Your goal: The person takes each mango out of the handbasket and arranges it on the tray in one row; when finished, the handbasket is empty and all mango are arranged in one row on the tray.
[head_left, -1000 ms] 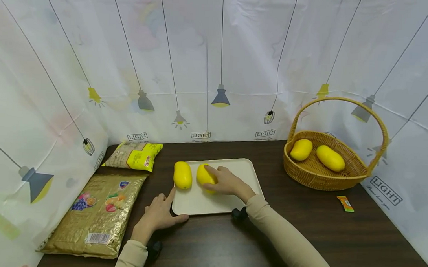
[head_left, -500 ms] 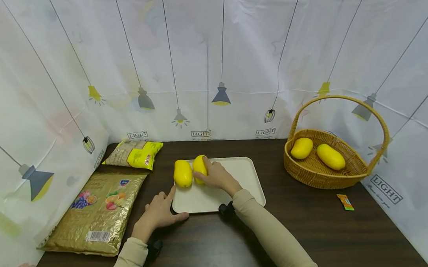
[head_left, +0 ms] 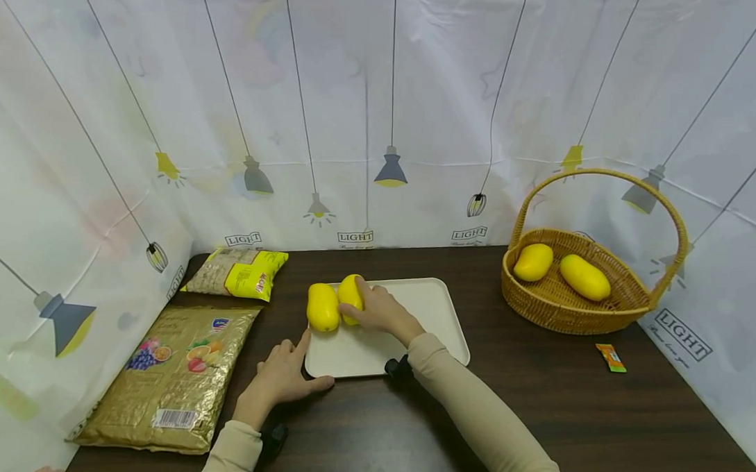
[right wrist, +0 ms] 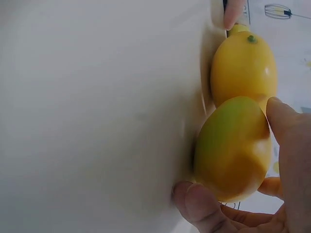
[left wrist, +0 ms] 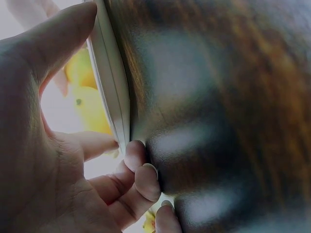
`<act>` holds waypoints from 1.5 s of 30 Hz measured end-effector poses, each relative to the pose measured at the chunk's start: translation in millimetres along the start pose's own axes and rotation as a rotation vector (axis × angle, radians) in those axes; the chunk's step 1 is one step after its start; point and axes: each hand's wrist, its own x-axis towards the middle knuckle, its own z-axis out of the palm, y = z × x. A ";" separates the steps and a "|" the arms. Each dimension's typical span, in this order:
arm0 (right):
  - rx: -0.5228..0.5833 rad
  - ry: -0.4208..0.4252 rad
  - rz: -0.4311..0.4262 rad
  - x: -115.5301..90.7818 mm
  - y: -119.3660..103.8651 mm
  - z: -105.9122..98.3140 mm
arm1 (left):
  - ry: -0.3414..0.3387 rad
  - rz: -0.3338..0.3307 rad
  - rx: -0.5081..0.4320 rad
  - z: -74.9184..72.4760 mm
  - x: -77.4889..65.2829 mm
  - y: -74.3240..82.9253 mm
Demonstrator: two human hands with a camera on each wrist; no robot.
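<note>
A cream tray (head_left: 428, 314) lies on the dark table. On its left side one yellow mango (head_left: 323, 308) rests lengthwise. Right beside it, my right hand (head_left: 384, 309) grips a second mango (head_left: 349, 294) between thumb and fingers. In the right wrist view this gripped mango (right wrist: 233, 150) shows a greenish patch and overlaps the other mango (right wrist: 243, 65). My left hand (head_left: 282, 378) is at the tray's near left corner, index finger at the left edge and thumb at the front edge. In the left wrist view, the other fingers of that hand (left wrist: 73, 160) bend loosely near the table.
A wicker basket (head_left: 556, 318) with a tall handle stands at the back right, holding two mangoes. A small orange candy packet (head_left: 611, 357) lies before it. To the left are a large gold bag (head_left: 179, 375) and a smaller yellow bag (head_left: 239, 274). A printed curtain (head_left: 432, 113) hangs behind.
My right hand has moved the gripped mango left and slightly back across the tray, up to the other mango. Over the last half second it has shifted only a little. The left hand has stayed put.
</note>
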 end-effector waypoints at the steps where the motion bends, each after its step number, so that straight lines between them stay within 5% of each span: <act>1: 0.002 0.000 0.003 -0.6 0.4 0.0 | -0.002 0.000 -0.001 0.7 0.4 0.2; 12: -0.007 0.000 0.044 -8.7 10.1 -7.7 | -0.015 0.005 0.006 2.8 0.2 4.7; 29: -0.129 0.162 0.074 -47.8 71.7 -110.1 | -0.011 -0.002 0.023 -5.4 2.8 0.5; 36: -0.273 0.251 0.046 -71.9 106.3 -140.5 | -0.015 -0.001 0.014 -5.6 2.9 1.7; 45: -0.331 0.228 0.152 -105.4 152.1 -173.2 | -0.025 -0.006 0.009 -1.6 1.7 0.2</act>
